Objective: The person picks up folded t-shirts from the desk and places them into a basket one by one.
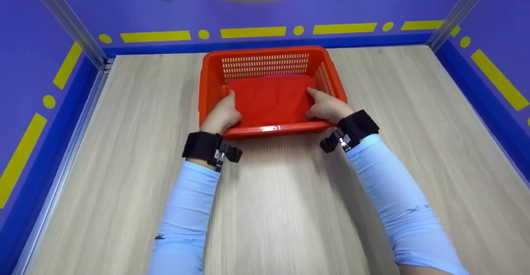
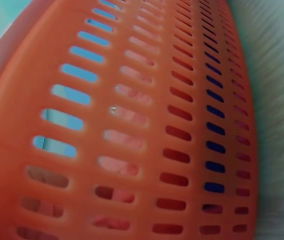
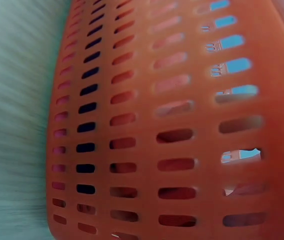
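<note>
A red plastic basket (image 1: 269,131) with slotted walls stands on the table. Inside lies a folded red cloth (image 1: 271,101), flat and roughly rectangular. My left hand (image 1: 225,111) reaches over the basket's near left corner and grips the cloth's left edge, thumb on top. At the right edge my right hand (image 1: 327,105) grips it the same way, thumb toward the back. The fingers under the cloth are hidden. Both wrist views look at the basket wall (image 2: 147,120) from outside; through the slots of the wall (image 3: 147,120) show red, dark blue and pink layers.
A strip of pink (image 1: 285,75) shows behind the red cloth. The wooden table (image 1: 269,208) is bounded by a purple and blue back panel (image 1: 343,10) and similar side panels, with metal posts in the corners. The basket stands close to the back panel.
</note>
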A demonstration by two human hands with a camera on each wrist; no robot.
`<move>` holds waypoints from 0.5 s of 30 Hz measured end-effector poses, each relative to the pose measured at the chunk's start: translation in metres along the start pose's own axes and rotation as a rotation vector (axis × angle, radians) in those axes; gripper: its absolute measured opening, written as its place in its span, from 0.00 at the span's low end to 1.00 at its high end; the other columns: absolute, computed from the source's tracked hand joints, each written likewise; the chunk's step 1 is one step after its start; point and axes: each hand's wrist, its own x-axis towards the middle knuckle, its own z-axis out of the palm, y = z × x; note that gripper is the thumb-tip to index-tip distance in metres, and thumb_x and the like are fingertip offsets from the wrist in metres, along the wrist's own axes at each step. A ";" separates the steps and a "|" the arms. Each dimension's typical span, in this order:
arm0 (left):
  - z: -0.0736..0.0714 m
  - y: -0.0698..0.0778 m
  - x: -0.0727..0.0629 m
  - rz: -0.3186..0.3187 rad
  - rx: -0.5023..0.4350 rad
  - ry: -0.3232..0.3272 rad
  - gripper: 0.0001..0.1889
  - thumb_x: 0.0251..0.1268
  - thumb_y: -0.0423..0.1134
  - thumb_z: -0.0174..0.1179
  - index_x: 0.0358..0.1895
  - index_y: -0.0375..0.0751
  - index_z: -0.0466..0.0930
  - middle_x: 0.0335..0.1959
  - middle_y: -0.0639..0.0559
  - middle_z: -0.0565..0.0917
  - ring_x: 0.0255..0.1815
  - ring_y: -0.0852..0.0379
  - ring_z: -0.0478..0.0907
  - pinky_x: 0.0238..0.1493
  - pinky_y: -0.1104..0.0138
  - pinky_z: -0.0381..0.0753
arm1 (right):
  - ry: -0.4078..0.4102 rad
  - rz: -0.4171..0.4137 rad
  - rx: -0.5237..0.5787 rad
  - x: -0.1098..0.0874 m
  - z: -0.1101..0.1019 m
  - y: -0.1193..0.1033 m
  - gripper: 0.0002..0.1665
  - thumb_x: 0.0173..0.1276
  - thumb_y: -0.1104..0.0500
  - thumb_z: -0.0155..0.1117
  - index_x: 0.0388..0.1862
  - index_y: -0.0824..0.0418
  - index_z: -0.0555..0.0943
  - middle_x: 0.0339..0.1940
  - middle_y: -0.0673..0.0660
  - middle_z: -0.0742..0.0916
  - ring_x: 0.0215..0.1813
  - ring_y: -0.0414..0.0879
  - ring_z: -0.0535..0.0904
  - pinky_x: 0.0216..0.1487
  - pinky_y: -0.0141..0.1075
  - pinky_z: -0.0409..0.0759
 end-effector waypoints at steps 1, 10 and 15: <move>0.000 0.000 0.000 0.002 0.022 0.001 0.47 0.64 0.19 0.48 0.82 0.40 0.32 0.84 0.47 0.43 0.69 0.47 0.57 0.57 0.63 0.63 | 0.001 -0.003 -0.008 0.000 0.000 0.000 0.59 0.63 0.69 0.68 0.85 0.60 0.44 0.83 0.61 0.57 0.75 0.53 0.57 0.81 0.46 0.47; 0.000 0.000 0.002 0.037 0.220 0.070 0.39 0.68 0.24 0.48 0.80 0.28 0.43 0.81 0.36 0.53 0.78 0.44 0.55 0.76 0.60 0.56 | 0.043 -0.031 -0.040 -0.003 0.000 -0.002 0.57 0.64 0.66 0.69 0.84 0.62 0.47 0.82 0.62 0.60 0.73 0.54 0.60 0.80 0.46 0.51; 0.005 0.001 0.002 0.116 0.329 0.184 0.28 0.67 0.22 0.50 0.71 0.23 0.65 0.74 0.33 0.67 0.82 0.44 0.46 0.79 0.59 0.52 | 0.133 -0.110 -0.070 -0.006 0.001 -0.001 0.45 0.68 0.61 0.67 0.80 0.67 0.58 0.77 0.66 0.68 0.70 0.54 0.65 0.78 0.47 0.57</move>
